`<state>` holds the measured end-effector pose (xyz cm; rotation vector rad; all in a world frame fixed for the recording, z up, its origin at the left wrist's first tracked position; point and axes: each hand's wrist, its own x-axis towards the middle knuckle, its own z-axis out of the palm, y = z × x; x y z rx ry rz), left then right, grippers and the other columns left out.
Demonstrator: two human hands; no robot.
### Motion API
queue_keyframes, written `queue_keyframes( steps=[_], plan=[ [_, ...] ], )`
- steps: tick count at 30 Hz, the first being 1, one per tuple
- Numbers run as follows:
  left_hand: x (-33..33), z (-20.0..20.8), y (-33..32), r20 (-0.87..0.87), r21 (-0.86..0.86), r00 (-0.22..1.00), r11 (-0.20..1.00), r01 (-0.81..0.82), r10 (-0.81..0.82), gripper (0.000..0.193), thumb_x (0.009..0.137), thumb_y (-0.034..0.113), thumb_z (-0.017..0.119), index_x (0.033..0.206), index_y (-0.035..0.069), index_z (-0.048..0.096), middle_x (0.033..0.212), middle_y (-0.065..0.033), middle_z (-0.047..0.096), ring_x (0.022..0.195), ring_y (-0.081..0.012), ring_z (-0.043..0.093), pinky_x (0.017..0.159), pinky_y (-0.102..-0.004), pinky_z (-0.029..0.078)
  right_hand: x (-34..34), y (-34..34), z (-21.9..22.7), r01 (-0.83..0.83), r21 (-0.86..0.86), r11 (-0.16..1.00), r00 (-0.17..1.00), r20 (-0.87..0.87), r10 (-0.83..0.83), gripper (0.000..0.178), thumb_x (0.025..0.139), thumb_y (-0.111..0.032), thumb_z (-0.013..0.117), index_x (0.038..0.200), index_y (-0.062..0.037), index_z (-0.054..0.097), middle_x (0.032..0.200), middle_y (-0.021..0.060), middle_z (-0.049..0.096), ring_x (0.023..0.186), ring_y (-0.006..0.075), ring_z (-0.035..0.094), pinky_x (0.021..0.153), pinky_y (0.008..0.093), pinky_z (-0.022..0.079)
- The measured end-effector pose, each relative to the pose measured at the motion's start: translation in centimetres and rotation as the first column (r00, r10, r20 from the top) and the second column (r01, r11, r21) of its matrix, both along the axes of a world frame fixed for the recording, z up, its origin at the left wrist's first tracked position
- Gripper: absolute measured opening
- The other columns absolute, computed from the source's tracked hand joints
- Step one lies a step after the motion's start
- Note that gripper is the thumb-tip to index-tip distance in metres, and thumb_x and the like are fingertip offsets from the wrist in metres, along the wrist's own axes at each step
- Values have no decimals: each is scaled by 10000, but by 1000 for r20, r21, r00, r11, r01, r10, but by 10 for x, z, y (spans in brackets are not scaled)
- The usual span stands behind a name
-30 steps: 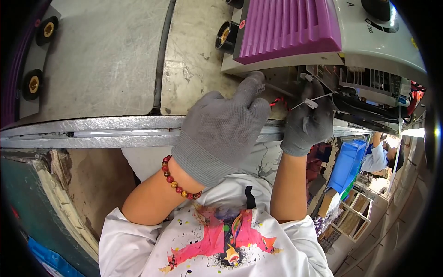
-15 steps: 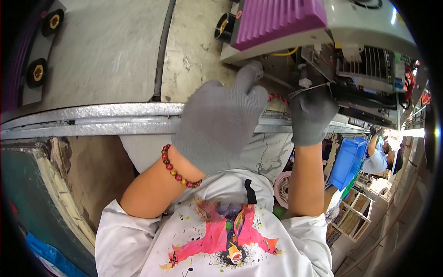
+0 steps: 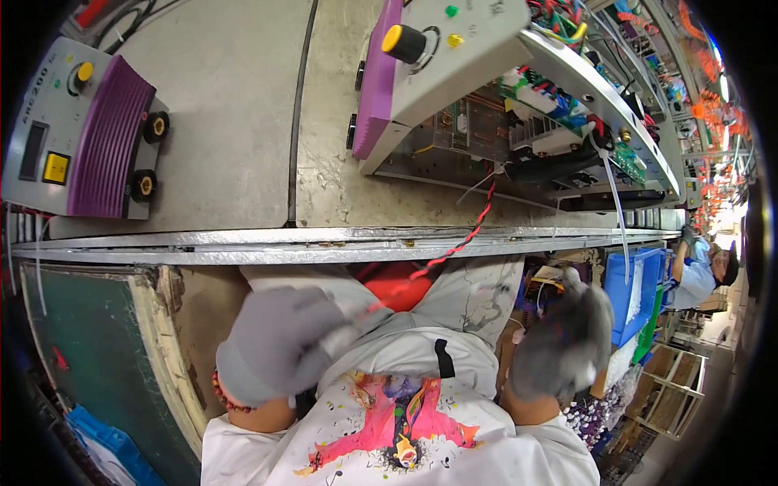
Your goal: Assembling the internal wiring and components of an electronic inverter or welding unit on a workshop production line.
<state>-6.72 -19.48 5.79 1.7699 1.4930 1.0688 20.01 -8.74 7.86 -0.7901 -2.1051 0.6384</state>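
Observation:
A red and black twisted wire comes out of the open side of a grey and purple welding machine and crosses the bench edge toward my lap. My left hand, in a grey glove, is closed on its near end; a whitish part there is smeared by motion. My right hand, gloved too, is raised to the right of my lap, away from the machine. Its fingers are blurred, and I cannot see anything in them. Inside the machine show a circuit board, a thick black cable bundle and white cable ties.
A second purple and grey welding machine stands on the bench at the left. The bench's metal edge rail runs between me and the machines. A blue bin is at the right, with another person beyond it.
Both hands have drawn back from the machine toward my body, the right one farther to the right. The twisted wire now stretches out to my left hand. The view has shifted, showing more of both machines.

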Motion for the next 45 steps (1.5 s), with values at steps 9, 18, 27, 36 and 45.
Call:
queue_keyframes(
  steps=[9,18,27,36,45],
  plan=[
    [35,26,19,662,84,736,961,-264,144,105,824,-15,699,928,-27,694,826,-147,725,665,-175,668,619,-301,532,-33,-8,-6,-326,-200,924,900,234,368,518,668,-7,693,1183,-9,630,925,117,699,840,280,684,757,430,529],
    [82,0,53,770,-226,487,890,-395,412,354,849,-27,694,1162,-35,531,880,-108,678,821,-166,677,750,-317,571,-23,-3,-25,-294,-281,913,955,-42,295,158,928,-46,627,1075,-2,665,849,143,687,705,301,683,637,349,527],
    [96,4,69,565,-219,770,954,-206,296,156,920,9,623,1061,-55,643,926,-78,672,810,-106,617,732,-246,495,-29,-5,-47,-123,-304,945,991,-96,98,208,870,-137,682,1043,-24,661,738,138,648,576,325,628,527,377,479],
    [79,-15,105,235,-290,836,857,-427,496,299,973,267,652,896,-21,653,630,-131,630,580,-217,661,542,-341,485,-10,13,-66,-181,214,960,938,331,103,359,760,-91,705,1112,-45,650,794,54,617,752,238,630,1068,519,438],
    [103,-26,89,359,-257,861,925,-280,361,265,985,239,592,946,-20,630,686,-161,632,626,-301,661,595,-411,496,-6,19,-46,-70,226,972,941,339,-11,315,738,-22,700,1048,3,646,684,63,565,638,227,587,973,463,509]
  ],
)
